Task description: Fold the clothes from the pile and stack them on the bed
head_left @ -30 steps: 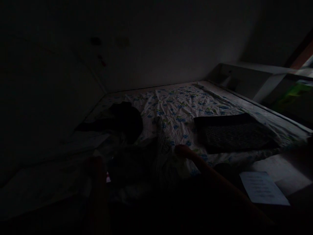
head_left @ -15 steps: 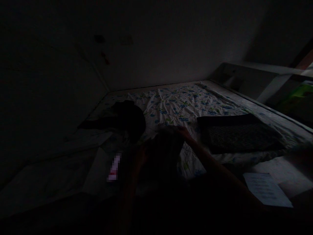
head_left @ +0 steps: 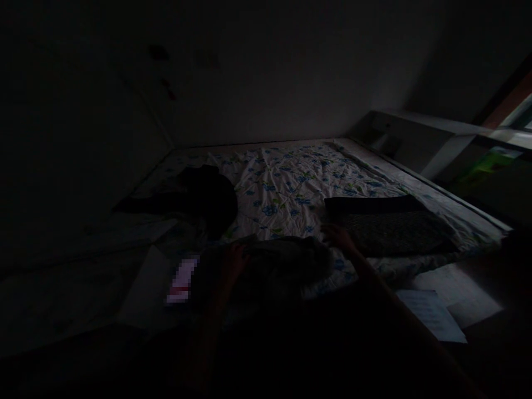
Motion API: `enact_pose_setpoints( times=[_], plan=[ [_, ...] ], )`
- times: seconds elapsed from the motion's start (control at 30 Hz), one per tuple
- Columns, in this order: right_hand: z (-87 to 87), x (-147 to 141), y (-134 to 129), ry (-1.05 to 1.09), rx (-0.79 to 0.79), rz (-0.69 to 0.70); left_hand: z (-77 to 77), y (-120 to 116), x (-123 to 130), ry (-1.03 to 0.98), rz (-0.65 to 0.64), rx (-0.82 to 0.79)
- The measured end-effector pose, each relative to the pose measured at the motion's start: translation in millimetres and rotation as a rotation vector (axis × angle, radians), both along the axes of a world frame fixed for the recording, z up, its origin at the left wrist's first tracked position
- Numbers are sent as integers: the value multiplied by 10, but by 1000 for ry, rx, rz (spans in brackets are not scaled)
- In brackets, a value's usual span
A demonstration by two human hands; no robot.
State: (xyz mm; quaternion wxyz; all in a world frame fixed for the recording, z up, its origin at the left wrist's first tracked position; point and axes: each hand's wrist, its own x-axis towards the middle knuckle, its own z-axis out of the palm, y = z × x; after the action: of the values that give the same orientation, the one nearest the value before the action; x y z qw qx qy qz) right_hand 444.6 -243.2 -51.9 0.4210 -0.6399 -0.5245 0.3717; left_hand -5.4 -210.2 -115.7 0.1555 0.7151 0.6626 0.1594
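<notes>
The room is very dark. A crumpled dark cloth (head_left: 286, 260), perhaps a garment, lies on the near part of the bed, its lower part lost in shadow. On its left edge rests my left hand (head_left: 236, 259), fingers stretched over the fabric and only dimly visible. My right hand (head_left: 339, 238) hovers just beyond the cloth's right end, with its fingers apart and nothing in them. To the right of that hand is a folded dark patterned cloth (head_left: 390, 227). A black garment (head_left: 211, 197) lies in a heap on the left.
A white bedsheet (head_left: 286, 177) with blue flowers and green leaves covers the bed. Printed paper (head_left: 432, 316) lies at the lower right. A blurred pinkish-white item (head_left: 183, 281) is at the lower left. A ledge (head_left: 440, 123) and something green (head_left: 486, 166) stand on the right.
The cloth, earlier raised and bunched between both hands, now lies lower and wider. My right hand has let go of it and moved right. The view has shifted slightly.
</notes>
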Motion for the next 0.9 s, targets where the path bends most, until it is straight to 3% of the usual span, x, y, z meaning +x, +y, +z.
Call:
enact_pose_setpoints(
  times=[0.1, 0.17, 0.27, 0.37, 0.43, 0.53, 0.6, 0.67, 0.77, 0.9],
  plan=[
    [-245, -506, -71, -335, -92, 245, 38, 49, 49, -29, 29, -18],
    [-224, -551, -62, -426, -109, 289, 111, 128, 39, -99, 79, -31],
    [57, -150, 50, -307, -26, 135, 281, 263, -12, -281, 190, -22],
    [404, 462, 178, -133, 134, -12, 438, 299, 11, -449, 93, 0],
    [528, 755, 212, -96, 146, 62, 486, 248, 93, -508, -65, -50],
    [472, 857, 181, -203, -3, 246, 459, 124, 244, -515, -271, -178],
    [315, 708, 134, -327, -52, 266, 401, 54, 318, -485, -314, -276],
    [128, 430, 82, -415, -19, 202, 347, 11, 357, -450, -271, -351],
    [-119, -91, -15, -449, 63, 166, 308, -16, 363, -404, -220, -338],
    [-311, -566, -187, -618, 81, 432, 305, -43, 325, -312, -285, -334]
  ],
)
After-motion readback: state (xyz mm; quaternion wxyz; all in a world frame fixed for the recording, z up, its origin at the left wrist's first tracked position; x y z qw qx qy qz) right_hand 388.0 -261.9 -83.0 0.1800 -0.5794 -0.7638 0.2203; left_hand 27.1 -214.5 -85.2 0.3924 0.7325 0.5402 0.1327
